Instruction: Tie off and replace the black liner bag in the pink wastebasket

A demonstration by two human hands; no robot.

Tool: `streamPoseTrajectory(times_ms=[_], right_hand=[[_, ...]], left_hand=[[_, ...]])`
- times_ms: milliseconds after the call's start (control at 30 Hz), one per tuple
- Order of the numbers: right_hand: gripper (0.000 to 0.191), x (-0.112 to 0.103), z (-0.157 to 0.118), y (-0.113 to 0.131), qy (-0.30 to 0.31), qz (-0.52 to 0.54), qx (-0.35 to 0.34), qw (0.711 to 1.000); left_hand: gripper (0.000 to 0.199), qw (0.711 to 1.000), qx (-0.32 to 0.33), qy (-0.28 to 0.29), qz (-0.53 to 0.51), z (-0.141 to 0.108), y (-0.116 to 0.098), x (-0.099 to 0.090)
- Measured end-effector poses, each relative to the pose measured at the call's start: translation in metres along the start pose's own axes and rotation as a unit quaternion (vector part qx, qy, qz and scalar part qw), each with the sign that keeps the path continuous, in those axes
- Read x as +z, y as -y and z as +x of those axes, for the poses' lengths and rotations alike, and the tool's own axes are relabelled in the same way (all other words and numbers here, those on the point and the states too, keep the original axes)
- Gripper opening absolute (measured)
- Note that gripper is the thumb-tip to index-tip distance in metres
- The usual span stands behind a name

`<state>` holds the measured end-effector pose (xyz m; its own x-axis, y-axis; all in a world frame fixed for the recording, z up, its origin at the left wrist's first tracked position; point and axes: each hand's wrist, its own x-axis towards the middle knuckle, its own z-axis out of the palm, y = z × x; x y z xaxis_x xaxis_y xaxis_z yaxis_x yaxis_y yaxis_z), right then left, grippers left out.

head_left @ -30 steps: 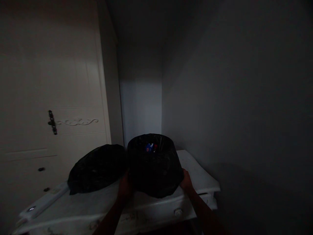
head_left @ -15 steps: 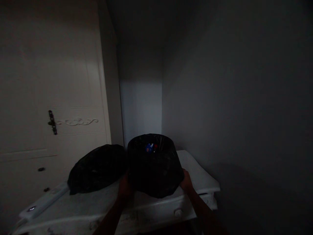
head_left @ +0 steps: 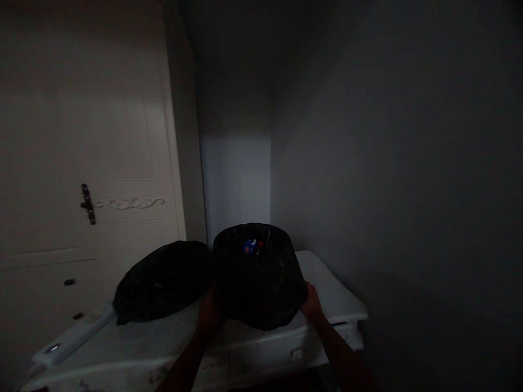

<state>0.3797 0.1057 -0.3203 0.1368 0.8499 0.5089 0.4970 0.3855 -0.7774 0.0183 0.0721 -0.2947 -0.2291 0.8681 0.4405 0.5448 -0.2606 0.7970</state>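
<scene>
A full black bag [head_left: 163,283] lies on the bench [head_left: 134,348], just left of the bin [head_left: 258,277]. The left hand [head_left: 208,314] presses the bin's left side and the right hand [head_left: 312,302] its right side, both gripping it. The bin, lined in black, stands on the bench, something blue inside.

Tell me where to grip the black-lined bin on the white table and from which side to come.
Grip the black-lined bin low on its two opposite side walls, coming from the near edge of the white table. It stands upright with an open top, and the left hand and right hand already flank it there. The black bag crowds its left.
</scene>
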Motion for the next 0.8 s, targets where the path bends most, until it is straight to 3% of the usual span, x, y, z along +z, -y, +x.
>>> streamPoseTrajectory(times_ms=[567,800], right_hand=[[0.041,0.003,0.000,-0.013,-0.042,-0.048,0.014,0.998],[0.037,0.002,0.001,-0.001,-0.003,-0.005,0.006,1.000]], left_hand=[[0.049,1.000,0.001,-0.001,-0.001,-0.003,-0.012,-0.005],[0.052,0.999,-0.006,0.020,0.028,-0.001,-0.009,-0.006]])
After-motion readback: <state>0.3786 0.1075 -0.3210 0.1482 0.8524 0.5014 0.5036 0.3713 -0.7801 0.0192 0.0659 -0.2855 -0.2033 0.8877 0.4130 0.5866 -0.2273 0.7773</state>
